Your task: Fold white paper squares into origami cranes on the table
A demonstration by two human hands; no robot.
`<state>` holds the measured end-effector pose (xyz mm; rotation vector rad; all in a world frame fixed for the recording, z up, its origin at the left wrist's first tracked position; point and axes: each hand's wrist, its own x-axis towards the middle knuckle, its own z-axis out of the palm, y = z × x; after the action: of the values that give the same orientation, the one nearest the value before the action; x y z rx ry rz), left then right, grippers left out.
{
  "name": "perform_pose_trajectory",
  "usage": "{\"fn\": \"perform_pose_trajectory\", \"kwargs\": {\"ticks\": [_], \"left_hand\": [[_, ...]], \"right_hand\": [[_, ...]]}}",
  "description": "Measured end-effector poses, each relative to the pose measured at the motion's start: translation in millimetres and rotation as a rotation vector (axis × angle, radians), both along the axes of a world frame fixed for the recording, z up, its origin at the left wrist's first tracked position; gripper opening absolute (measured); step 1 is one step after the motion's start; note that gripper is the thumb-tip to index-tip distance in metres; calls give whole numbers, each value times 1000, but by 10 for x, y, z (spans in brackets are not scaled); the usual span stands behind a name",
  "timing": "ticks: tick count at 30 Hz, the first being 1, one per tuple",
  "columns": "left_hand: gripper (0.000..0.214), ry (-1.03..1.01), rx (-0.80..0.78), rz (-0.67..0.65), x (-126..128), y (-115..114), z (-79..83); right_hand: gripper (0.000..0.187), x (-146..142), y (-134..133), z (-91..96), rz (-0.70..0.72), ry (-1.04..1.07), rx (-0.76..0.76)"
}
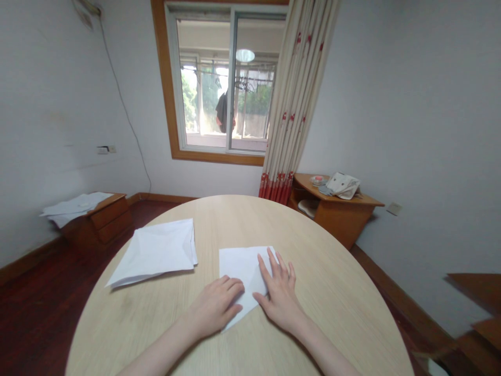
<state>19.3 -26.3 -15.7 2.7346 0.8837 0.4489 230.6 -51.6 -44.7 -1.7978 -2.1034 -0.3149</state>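
Observation:
A folded sheet of white paper [238, 262] lies flat on the round wooden table [313, 261]. It has a straight far edge and narrows to a point towards me. My left hand [219, 304] rests on its left side, fingers slightly bent and thumb apart, hiding part of that edge. Across the paper's right side my right hand [278, 292] lies palm down with its fingers spread. Neither hand grips anything; both touch the sheet from above.
To the left on the table is a loose stack of white paper [160, 250]. Beyond the table stand a low drawer cabinet [113, 216] at left and a corner cabinet [340, 216] at right, bearing a white bag [343, 185]. A curtain [299, 99] hangs beside the window.

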Motion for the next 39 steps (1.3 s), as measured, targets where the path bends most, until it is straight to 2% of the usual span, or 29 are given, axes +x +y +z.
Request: {"fn": "perform_pose_trajectory", "kwargs": {"ticks": [5, 14, 26, 36, 39], "left_hand": [[21, 15, 22, -29, -17, 5, 36], [33, 68, 79, -33, -2, -35, -7], [45, 151, 34, 2, 52, -77, 55], [46, 129, 36, 20, 57, -55, -15], [45, 97, 41, 19, 51, -42, -35]], "right_hand": [[84, 48, 47, -68, 16, 6, 43], [88, 99, 115, -159, -12, -6, 96], [71, 146, 189, -183, -21, -44, 92], [62, 233, 159, -64, 24, -54, 19], [47, 238, 119, 26, 28, -35, 11]]}}
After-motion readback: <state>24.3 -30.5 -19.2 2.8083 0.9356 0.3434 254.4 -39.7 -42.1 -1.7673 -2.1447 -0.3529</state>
